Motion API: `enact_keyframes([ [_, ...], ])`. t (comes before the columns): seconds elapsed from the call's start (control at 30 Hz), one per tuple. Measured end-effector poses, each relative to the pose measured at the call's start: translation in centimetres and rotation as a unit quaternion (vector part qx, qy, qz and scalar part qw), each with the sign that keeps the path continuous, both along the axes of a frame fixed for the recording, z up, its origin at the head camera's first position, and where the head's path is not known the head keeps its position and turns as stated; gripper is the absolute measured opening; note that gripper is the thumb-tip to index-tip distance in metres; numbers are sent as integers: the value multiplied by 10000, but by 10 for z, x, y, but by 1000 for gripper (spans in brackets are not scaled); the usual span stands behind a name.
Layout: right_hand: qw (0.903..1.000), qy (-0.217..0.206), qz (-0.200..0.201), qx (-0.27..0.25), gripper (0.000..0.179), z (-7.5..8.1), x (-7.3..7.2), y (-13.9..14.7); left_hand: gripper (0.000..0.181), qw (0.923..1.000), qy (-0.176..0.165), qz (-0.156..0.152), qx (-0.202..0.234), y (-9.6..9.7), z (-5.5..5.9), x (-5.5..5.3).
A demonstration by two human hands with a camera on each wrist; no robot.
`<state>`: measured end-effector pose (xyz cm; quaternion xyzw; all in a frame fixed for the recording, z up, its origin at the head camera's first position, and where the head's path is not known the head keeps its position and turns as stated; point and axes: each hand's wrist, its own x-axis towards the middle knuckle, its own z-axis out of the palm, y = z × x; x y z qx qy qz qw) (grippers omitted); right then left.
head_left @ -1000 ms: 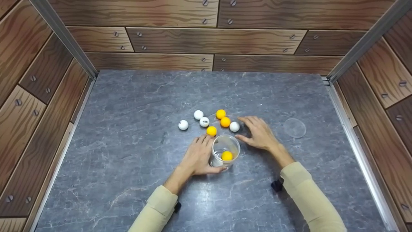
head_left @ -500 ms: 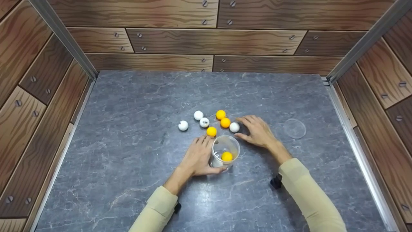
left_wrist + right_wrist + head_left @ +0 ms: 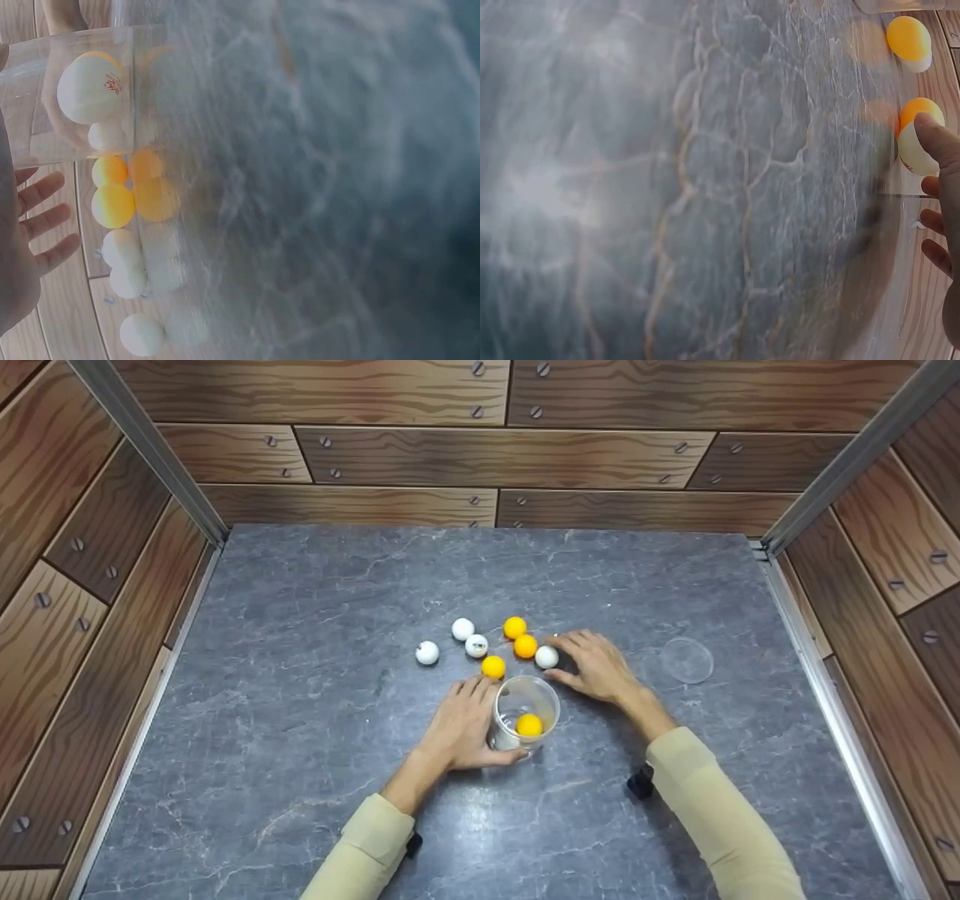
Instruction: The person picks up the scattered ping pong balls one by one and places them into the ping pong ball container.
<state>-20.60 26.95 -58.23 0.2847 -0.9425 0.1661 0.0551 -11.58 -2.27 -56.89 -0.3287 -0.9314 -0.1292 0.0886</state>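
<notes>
My left hand (image 3: 465, 727) holds a clear plastic cup (image 3: 526, 686), thumb at its near side and fingers at its far left side. Inside the cup lie an orange ping-pong ball (image 3: 529, 725) and a white ball with red print (image 3: 90, 91). Beyond the cup, my right hand (image 3: 596, 666) has its thumb and fingers apart on either side of a white ball (image 3: 547, 657). In the right wrist view the thumb (image 3: 936, 139) overlaps that ball. Two orange balls (image 3: 525, 646) sit just left of it, and another orange ball (image 3: 493, 667) lies by the cup's rim.
Three more white balls (image 3: 427, 652) rest to the left on the grey marbled table (image 3: 300, 697). A clear round lid (image 3: 687, 660) lies flat at the right. Wood-patterned walls (image 3: 502, 454) and metal rails enclose the table at the back and sides.
My right hand has shifted slightly left, bringing its fingertips around the white ball. The left hand and the cup have stayed in place.
</notes>
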Motion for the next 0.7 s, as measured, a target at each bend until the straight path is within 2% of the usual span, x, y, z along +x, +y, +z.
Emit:
enact_keyframes([
  [0.23,10000,10,12,-34,57,-3,0,-2,105,10000,43,30,-69,0,-1,0],
  [0.7,9996,-190,10,-209,52,-6,0,-1,108,9999,-102,35,-8,1,-1,-1],
])
